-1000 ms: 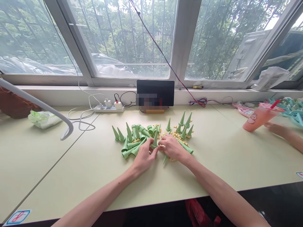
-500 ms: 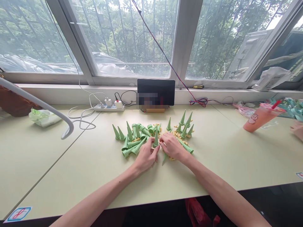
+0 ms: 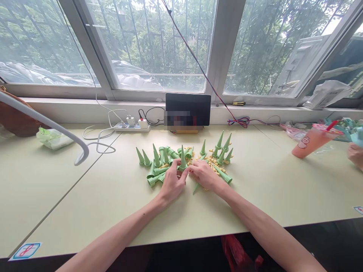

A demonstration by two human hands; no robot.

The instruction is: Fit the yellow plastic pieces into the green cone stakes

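My left hand [image 3: 173,180] grips the base of a green plastic watering spike [image 3: 183,158], its thumb and fingers around the collar and the point upward. Against the right side of that collar, my right hand [image 3: 204,173] is pinched on a small yellow valve, mostly hidden by the fingers. Left of my hands lies a heap of green spikes [image 3: 158,172], some upright, others on their sides. Loose yellow valves [image 3: 212,161] are scattered beside my right hand. Beyond them, several upright spikes [image 3: 219,142] with yellow pieces at their collars stand grouped.
A black screen [image 3: 188,107] on a stand is behind the heap. A power strip [image 3: 132,128] with white cables sits left of it. To the right are a pink drink cup [image 3: 314,141], tilted in view, and another person's hand [image 3: 356,155]. A grey curved bar [image 3: 56,124] crosses the left.
The held spike has shifted slightly left and away from me with both hands. The yellow valve in my right fingers, visible earlier, is now mostly covered. Another person's hand has moved away from the cup.
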